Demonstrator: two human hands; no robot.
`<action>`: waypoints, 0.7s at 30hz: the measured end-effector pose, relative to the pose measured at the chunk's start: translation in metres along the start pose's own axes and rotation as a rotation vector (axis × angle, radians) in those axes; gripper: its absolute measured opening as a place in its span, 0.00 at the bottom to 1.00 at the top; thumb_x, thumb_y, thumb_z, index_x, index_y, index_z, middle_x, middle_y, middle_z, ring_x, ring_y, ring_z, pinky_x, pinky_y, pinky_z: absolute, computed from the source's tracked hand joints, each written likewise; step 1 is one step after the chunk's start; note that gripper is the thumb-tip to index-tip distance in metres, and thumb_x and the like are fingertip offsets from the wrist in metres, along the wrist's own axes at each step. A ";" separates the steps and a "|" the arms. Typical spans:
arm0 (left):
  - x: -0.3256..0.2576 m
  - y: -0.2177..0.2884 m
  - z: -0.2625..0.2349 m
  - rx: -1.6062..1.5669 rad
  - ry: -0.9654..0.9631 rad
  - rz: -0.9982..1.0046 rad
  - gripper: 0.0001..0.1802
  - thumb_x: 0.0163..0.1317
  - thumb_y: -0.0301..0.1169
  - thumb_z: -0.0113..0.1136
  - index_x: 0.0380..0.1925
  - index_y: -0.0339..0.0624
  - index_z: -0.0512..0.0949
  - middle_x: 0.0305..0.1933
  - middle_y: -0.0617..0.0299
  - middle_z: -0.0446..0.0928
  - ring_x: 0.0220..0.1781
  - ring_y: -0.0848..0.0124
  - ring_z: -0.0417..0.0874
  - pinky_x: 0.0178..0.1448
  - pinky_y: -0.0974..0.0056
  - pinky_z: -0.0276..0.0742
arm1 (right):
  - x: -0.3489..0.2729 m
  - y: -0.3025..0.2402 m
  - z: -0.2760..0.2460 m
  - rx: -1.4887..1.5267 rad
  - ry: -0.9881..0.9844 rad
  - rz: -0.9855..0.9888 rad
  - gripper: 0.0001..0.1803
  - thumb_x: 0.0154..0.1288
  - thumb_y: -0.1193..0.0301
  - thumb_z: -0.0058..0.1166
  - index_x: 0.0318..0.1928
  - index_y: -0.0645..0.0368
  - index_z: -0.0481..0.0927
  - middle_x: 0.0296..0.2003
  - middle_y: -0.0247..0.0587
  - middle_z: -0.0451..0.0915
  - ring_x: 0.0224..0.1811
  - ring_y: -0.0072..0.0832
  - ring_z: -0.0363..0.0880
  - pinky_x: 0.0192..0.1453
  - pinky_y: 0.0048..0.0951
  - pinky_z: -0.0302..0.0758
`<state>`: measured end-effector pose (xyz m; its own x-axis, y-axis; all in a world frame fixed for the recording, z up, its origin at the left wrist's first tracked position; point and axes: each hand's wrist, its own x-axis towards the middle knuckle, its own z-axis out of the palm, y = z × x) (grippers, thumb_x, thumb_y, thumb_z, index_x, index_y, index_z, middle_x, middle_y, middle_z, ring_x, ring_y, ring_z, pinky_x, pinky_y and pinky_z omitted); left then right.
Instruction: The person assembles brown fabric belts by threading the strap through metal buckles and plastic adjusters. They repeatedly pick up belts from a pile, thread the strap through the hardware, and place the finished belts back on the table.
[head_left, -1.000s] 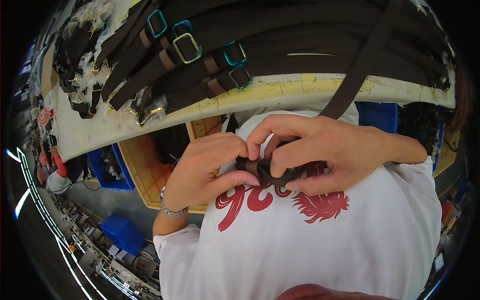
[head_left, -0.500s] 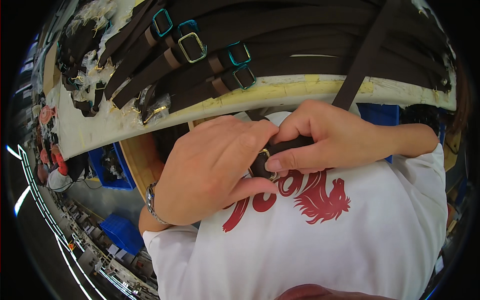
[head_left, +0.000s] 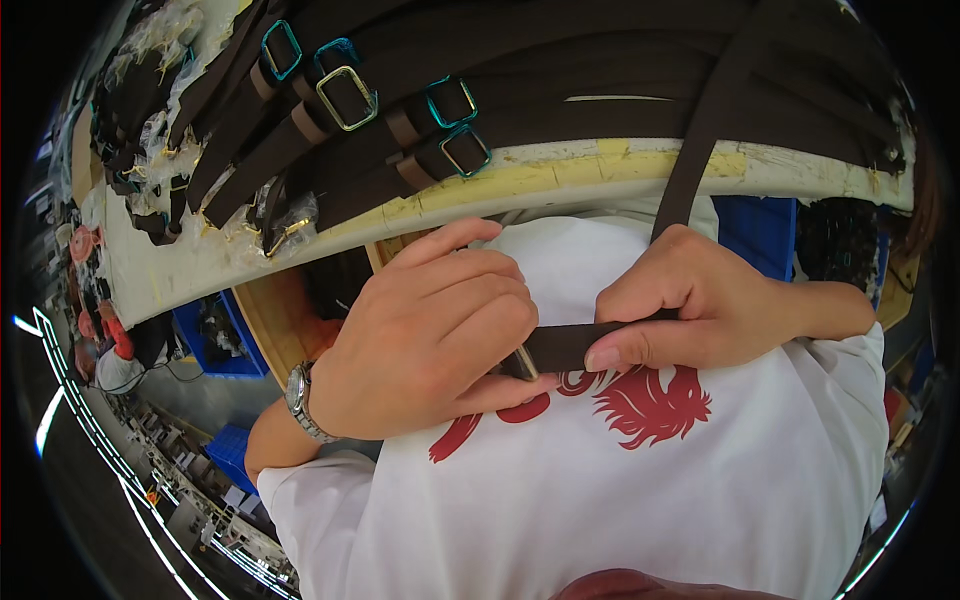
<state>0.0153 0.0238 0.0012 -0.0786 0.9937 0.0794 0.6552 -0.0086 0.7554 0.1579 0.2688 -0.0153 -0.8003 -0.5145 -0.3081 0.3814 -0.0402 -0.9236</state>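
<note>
In front of my chest, a dark brown webbing strap point(head_left: 562, 346) stretches between my two hands. My left hand point(head_left: 440, 335), with a metal watch on its wrist, is closed round a metal buckle point(head_left: 524, 362) at the strap's left end; only the buckle's edge shows past the fingers. My right hand point(head_left: 685, 310) pinches the strap between thumb and curled fingers a short way to the right. From behind that hand, a longer length of strap point(head_left: 692, 165) runs up over the table edge.
Many dark straps lie across the worktable point(head_left: 570, 170), several ending in square buckles point(head_left: 347, 98) with teal or gold rims. Plastic-wrapped hardware point(head_left: 290, 225) lies at left. Under the table are a wooden box point(head_left: 275, 320) and blue bins point(head_left: 757, 240). Another person point(head_left: 118, 350) is at far left.
My right hand has moved right and slightly down, away from the buckle, exposing flat strap between the hands. My left hand has curled over the buckle, covering most of it.
</note>
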 end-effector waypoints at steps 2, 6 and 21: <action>-0.004 -0.010 -0.009 -0.191 -0.081 -0.074 0.25 0.48 0.41 0.87 0.36 0.39 0.83 0.36 0.59 0.87 0.36 0.57 0.86 0.63 0.45 0.86 | -0.001 -0.002 -0.006 -0.179 0.004 -0.093 0.21 0.79 0.64 0.66 0.28 0.64 0.79 0.17 0.39 0.70 0.17 0.26 0.65 0.24 0.32 0.60; -0.029 -0.024 -0.011 -0.287 -0.095 -0.258 0.22 0.50 0.38 0.85 0.39 0.38 0.85 0.32 0.61 0.84 0.33 0.59 0.84 0.47 0.57 0.82 | -0.011 -0.016 -0.026 -0.531 0.008 -0.063 0.19 0.74 0.62 0.69 0.31 0.63 0.80 0.21 0.46 0.74 0.21 0.42 0.71 0.28 0.41 0.65; -0.028 -0.039 0.027 -0.818 0.179 -0.206 0.13 0.57 0.28 0.83 0.37 0.34 0.87 0.36 0.60 0.88 0.36 0.70 0.87 0.42 0.64 0.77 | 0.037 -0.018 -0.005 0.079 -0.139 -0.119 0.14 0.82 0.66 0.59 0.40 0.63 0.87 0.27 0.32 0.88 0.27 0.15 0.84 0.29 0.23 0.77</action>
<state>0.0121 -0.0009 -0.0479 -0.2987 0.9524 -0.0610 -0.1272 0.0236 0.9916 0.1189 0.2549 -0.0113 -0.7722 -0.6155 -0.1578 0.3270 -0.1720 -0.9292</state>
